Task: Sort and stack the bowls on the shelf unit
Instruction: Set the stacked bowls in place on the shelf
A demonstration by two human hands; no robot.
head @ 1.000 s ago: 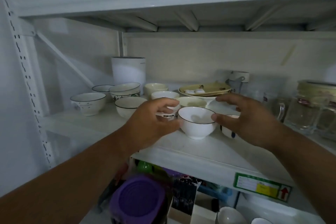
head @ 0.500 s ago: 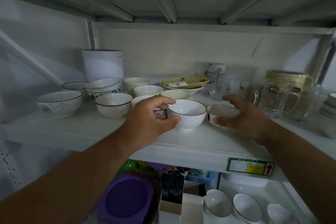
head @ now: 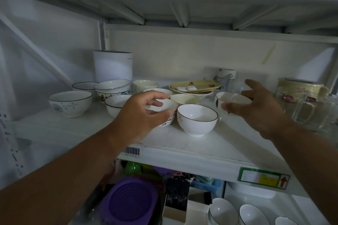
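Far left on the shelf (head: 76, 129) stands a floral bowl (head: 70, 103), alone and upright. Behind and right of it, a dark-rimmed bowl (head: 85, 86) sits just beside a nested pair of patterned bowls (head: 113, 87), with a tall white canister (head: 112, 65) at the back and another dark-rimmed bowl (head: 117, 103) in front. The left hand (head: 144, 115) has fingers and thumb curled round a small white bowl (head: 164, 107), gripping it at the rim; whether the bowl is lifted or resting on the shelf cannot be told. Just right of it, a larger white bowl with a thin dark rim (head: 197, 119) stands free near the shelf's front edge, touched by neither hand. Behind are cream bowls (head: 184, 98) and a yellow dish on a plate (head: 194, 86). The right hand (head: 256, 109) holds a shallow white bowl (head: 233, 99), thumb under its near side, fingers spread loosely behind it; it appears raised. Glass mugs (head: 301, 109) stand near on the far right. Judgement: both hands are gathering like bowls for stacking. Recommended: match sizes before nesting, lower each bowl level and centred, and keep the right elbow away from the glassware.
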